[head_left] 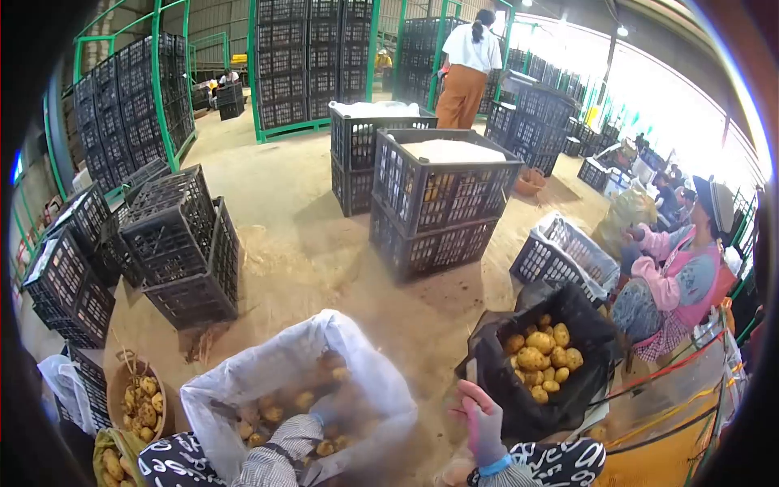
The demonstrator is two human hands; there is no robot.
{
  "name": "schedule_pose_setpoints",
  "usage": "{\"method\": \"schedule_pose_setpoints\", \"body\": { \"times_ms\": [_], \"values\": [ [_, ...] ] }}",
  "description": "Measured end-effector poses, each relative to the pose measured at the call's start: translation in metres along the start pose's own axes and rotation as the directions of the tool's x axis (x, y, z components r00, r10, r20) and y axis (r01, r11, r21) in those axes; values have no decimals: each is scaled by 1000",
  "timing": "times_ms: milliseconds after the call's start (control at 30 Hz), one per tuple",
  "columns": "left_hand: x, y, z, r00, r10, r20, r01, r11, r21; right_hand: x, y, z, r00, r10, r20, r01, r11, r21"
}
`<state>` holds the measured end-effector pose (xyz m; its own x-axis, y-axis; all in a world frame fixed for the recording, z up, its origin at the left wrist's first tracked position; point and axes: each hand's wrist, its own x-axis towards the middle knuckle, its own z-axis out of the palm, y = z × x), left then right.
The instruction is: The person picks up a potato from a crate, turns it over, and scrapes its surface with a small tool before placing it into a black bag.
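Note:
My left hand [344, 403] reaches down into a crate lined with white cloth [223, 398], among loose potatoes [272, 414]. Its fingers are smeared by motion, so their grip does not show. My right hand [484, 426], in a grey glove with bare fingertips, is held up between this crate and a black-lined container [479, 325]. Its fingers are curled together; a small pale piece [471, 371] shows just above them, and I cannot make out whether they hold it. Yellow potatoes [545, 357] lie heaped inside the black lining.
A basket of potatoes [142, 402] and a green sack [109, 458] stand at my left. Black crates [182, 243] are stacked beyond them, with filled crates [438, 195] ahead. A seated co-worker [673, 276] is at the right; another person [469, 69] stands farther back.

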<state>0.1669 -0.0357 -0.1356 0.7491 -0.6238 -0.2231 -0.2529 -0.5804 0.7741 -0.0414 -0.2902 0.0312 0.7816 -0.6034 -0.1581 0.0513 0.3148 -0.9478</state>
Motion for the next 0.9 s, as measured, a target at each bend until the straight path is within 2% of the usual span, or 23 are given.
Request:
{"method": "schedule_pose_setpoints", "body": {
  "times_ms": [33,67,100,133,167,200,233,267,300,400,433,533,633,733,833,900],
  "values": [
    [-17,8,0,997,75,-32,-79,983,-164,0,15,3,1000,-8,-19,7,998,-70],
    [-22,2,4,995,91,-42,-100,906,-411,-3,22,9,1000,8,26,-6,997,-81],
    [-27,-7,10,993,107,-53,-116,767,-631,-9,26,16,997,42,70,-35,995,-98],
    [-12,-34,21,998,60,-28,-54,500,-864,-19,13,33,980,44,195,-3,979,-204],
    [-11,-46,25,932,182,-312,-330,779,-533,-21,33,40,971,126,202,-119,992,-48],
    [-46,-4,8,963,113,-243,-245,740,-627,-29,38,52,953,195,234,-195,980,-22],
    [-71,48,-17,983,58,-176,-167,690,-705,-33,44,59,916,198,347,-179,980,-86],
    [-93,81,-29,992,5,-123,-99,630,-770,-41,51,69,901,153,407,-135,988,-73],
    [-107,107,-34,995,-25,-96,-63,586,-808,-48,48,72,838,239,490,-198,971,-136],
    [-139,117,-18,987,-125,-105,-33,479,-877,-66,42,94,754,193,628,-193,979,-69],
    [-158,126,-21,891,249,-379,-391,845,-364,-71,43,98,731,163,662,-170,984,-55],
    [-164,113,-5,920,98,-379,-297,807,-511,-81,38,98,684,190,705,-174,980,-95],
    [-167,113,-7,931,-94,-353,-199,681,-705,-93,41,100,726,92,682,-183,981,63],
    [-175,130,-22,930,-79,-360,-162,791,-590,-92,47,98,755,136,641,-179,984,2],
    [-173,124,-24,970,-145,-193,5,810,-586,-92,52,90,827,208,522,-97,968,-232],
    [-168,111,-10,953,-48,-301,-117,854,-507,-90,52,90,833,183,523,-45,963,-265]
  ]
}}
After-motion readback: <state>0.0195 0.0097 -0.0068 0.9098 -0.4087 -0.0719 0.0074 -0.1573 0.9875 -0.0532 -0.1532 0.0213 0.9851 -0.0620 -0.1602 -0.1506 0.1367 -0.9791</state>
